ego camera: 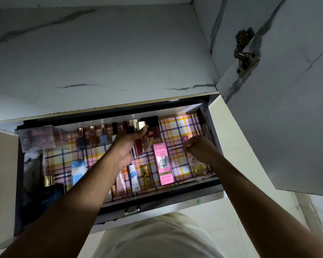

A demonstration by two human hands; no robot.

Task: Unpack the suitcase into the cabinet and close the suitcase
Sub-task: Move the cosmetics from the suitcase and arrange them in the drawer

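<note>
Your suitcase is out of view; the dim cabinet [203, 185] hides much at its left. Near the front edge stand one pink box [163, 163] and two tubes [134, 180]. Your left hand [128, 146] curls its grip round several small bottles [145, 141]; your right hand [199, 150] pinches something small, blurred. Three nail polishes [92, 135] stand behind.

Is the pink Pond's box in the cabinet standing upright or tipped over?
Upright: the Pond's box stands on end on the checked liner, its lettering reading top to bottom.
</note>
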